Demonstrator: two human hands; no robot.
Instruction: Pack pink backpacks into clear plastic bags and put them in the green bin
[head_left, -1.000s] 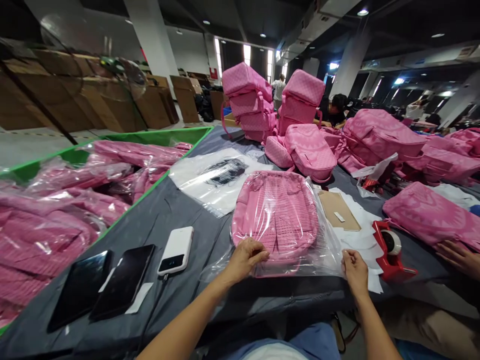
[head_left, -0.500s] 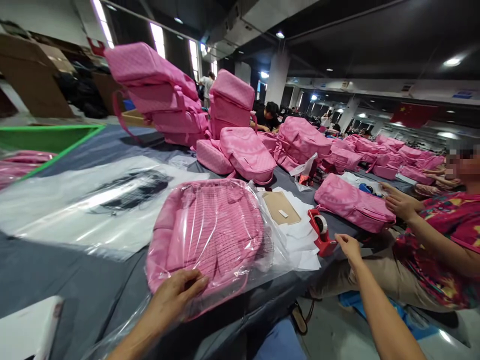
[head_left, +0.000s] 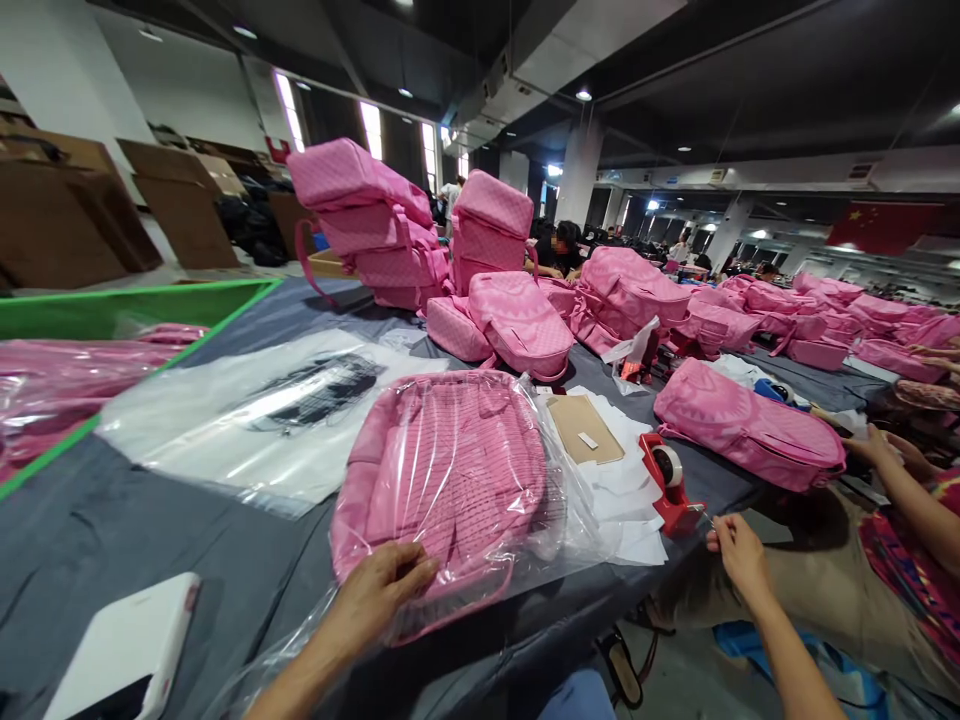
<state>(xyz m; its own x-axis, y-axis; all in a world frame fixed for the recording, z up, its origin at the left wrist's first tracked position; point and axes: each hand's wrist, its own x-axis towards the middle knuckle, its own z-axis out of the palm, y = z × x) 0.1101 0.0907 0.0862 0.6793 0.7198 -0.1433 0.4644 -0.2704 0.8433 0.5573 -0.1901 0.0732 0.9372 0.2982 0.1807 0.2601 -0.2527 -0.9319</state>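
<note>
- Bagged backpack: pink, sealed inside a clear plastic bag, lying flat on the grey table at its near edge, right in front of the person.
- Left hand: palm down on the near end of the backpack, fingers curled and pressing the loose plastic against it; a flat hold, not a closed fist.
- Right hand: off the table's near right corner, fingers pinched at the front tip of the red tape dispenser; whether a tape end sits between the fingertips cannot be told.
- Tape dispenser stands just right of the bagged backpack, on a spread of white paper sheets; a brown card lies on the sheets behind it.
- Left of the backpack: a flat clear bag with black print; a white phone at the near left.
- Far right: another person's hands touch an unbagged pink backpack.
- Far side: stacked pink backpacks.
</note>
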